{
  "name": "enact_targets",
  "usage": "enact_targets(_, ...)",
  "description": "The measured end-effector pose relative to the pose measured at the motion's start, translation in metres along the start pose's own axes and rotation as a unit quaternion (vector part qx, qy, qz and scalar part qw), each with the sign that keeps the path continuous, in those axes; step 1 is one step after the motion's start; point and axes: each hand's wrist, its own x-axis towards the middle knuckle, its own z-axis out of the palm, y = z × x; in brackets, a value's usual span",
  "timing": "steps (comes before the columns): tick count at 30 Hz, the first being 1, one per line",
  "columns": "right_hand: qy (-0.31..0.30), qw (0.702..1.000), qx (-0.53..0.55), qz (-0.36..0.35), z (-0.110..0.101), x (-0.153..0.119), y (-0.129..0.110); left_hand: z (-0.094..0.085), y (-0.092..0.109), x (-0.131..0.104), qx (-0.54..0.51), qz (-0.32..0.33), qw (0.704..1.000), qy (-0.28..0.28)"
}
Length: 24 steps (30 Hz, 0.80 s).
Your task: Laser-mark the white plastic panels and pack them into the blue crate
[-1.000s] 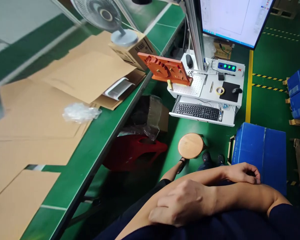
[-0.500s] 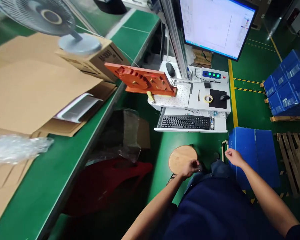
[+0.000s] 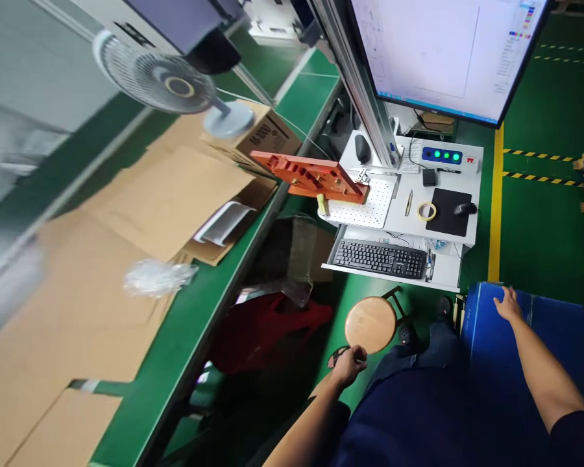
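Note:
My left hand [image 3: 349, 367] is closed, its fingers curled in beside the round wooden stool [image 3: 370, 324]; whatever it holds, if anything, cannot be made out. My right hand [image 3: 508, 305] is open, fingers apart, over the near-left part of a blue box [image 3: 555, 337]; whether it touches the box is unclear. In front of me stands a white workstation [image 3: 403, 224] with a keyboard [image 3: 379, 258] on its pulled-out tray. An orange-red fixture [image 3: 316, 176] leans tilted at the workstation's left, above a perforated plate [image 3: 379, 202]. A tape roll [image 3: 426, 211] lies near a black mouse pad [image 3: 448, 212].
To the left runs a green bench [image 3: 214, 285] with flat cardboard [image 3: 175, 194], crumpled plastic wrap [image 3: 156, 277] and a fan [image 3: 228, 119] on a carton [image 3: 267, 139]. A monitor [image 3: 442, 52] hangs above the workstation. Something red [image 3: 272, 327] sits under the bench.
The view has shifted, with more of the bench showing. My right hand has moved forward over the blue box, its fingers opening. My left hand has moved back to the stool's near edge.

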Motion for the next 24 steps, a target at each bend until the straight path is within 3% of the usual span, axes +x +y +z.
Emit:
enact_targets(4, -0.027, 1.000, -0.006, -0.014, 0.007, 0.054, 0.002, -0.007, 0.049, 0.029, 0.015, -0.002, 0.999, 0.031)
enact_targets(9, -0.043, 0.999, -0.008, -0.025, 0.022, 0.073, 0.009, -0.022, 0.101, 0.060, 0.038, 0.027, 0.998, 0.041)
enact_targets(17, -0.048, 0.999, 0.005, -0.010, 0.028, 0.070, 0.016, -0.071, 0.174, 0.119, 0.074, 0.104, 0.992, 0.011)
enact_targets(24, -0.070, 0.997, 0.044, -0.005, 0.049, 0.035, -0.020, -0.129, 0.240, 0.189, 0.107, 0.172, 0.979, 0.034)
